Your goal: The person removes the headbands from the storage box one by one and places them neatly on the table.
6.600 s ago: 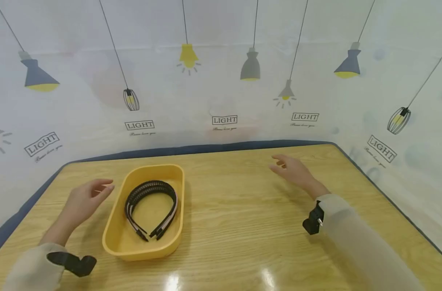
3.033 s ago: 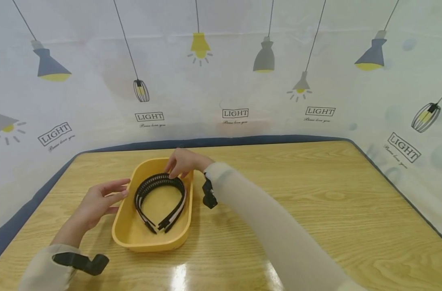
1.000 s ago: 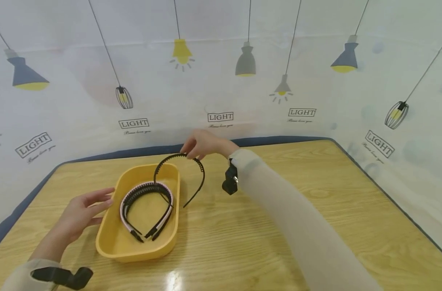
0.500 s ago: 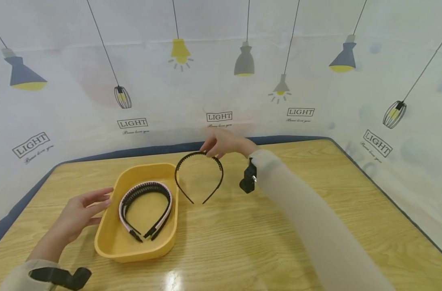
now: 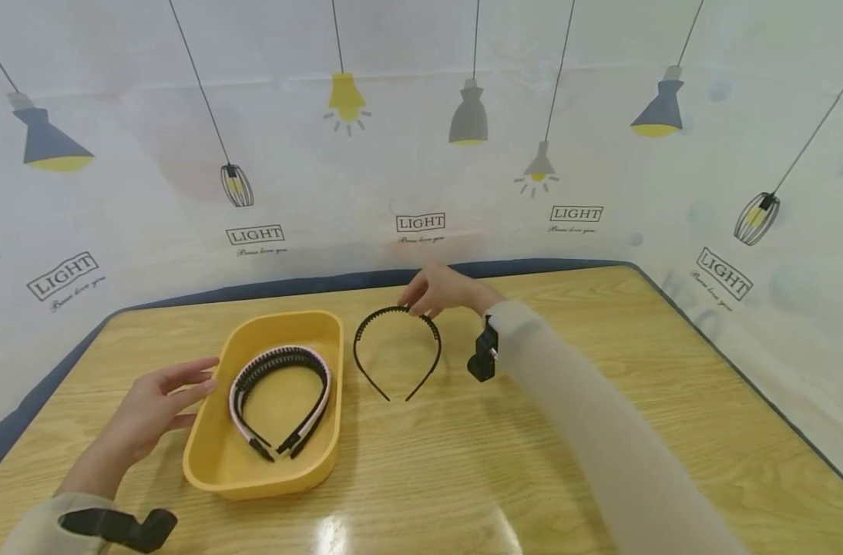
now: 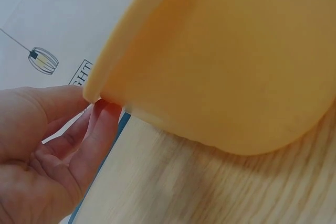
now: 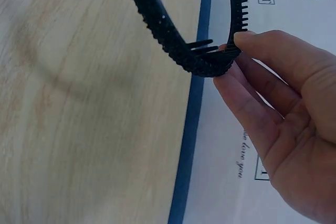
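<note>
My right hand (image 5: 444, 289) pinches a thin black toothed headband (image 5: 395, 309) at the top of its arch, just right of the yellow tray (image 5: 276, 489). Its two ends point toward me, close over the table. In the right wrist view, thumb and fingers grip the band (image 7: 157, 27), whose outer face looks bumpy and sparkly. Several more headbands (image 5: 290, 357), black and pale pink, lie nested in the tray. With relaxed fingers, my left hand (image 5: 147, 405) touches the tray's left side; in the left wrist view its fingertips sit at and under the rim (image 6: 113, 59).
The wooden table (image 5: 463, 455) has a dark blue border at its far edge. Behind it hangs a pale backdrop (image 5: 366, 177) printed with lamps and lettering. Both wrists wear small black camera mounts (image 5: 484, 354).
My right hand has lifted one black headband out of the tray, carried it right over the rim, and lowered it toward the table. My left hand came to the tray's side earlier and stays there.
</note>
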Demonstrator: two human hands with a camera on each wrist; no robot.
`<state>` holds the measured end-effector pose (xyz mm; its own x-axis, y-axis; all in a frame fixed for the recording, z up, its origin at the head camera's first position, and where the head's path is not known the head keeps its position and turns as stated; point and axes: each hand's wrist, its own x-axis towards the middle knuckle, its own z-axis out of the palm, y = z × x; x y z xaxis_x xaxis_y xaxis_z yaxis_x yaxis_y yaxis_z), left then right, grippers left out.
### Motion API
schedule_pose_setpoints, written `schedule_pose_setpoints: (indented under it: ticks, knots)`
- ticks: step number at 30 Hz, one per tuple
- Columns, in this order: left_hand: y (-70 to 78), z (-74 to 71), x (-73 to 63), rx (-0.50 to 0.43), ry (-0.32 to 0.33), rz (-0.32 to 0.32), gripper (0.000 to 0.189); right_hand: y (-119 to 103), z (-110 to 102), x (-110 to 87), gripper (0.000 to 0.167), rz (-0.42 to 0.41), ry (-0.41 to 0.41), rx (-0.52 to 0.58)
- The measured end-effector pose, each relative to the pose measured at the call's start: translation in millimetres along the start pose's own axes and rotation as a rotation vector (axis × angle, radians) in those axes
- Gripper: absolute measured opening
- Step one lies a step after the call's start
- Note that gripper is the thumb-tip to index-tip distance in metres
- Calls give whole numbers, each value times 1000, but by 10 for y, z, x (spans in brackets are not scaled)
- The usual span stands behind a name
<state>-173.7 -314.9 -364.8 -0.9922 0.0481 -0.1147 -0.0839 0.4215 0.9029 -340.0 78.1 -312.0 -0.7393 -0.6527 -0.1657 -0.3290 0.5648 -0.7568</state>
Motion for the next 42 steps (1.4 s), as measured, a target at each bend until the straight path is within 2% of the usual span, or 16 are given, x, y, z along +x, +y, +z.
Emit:
schedule_pose_setpoints:
  ticks: [9,16,29,35,42]
  knots:
    - [-13,-4,-1,5,2,-5,64,177,119,157,24,51,-23,15]
    - [-8,0,-11,4,3,-3,63,231,182,263,23,73,-26,-6]
    - [7,8,6,13,6,20,63,344,241,305,24,96,5,-19]
    - [-5,-7,-2,9,8,11,62,358,275,320,24,100,1,-63]
    - [-13,-21,-7,-3,12,7,60,373,302,379,23,111,5,-61]
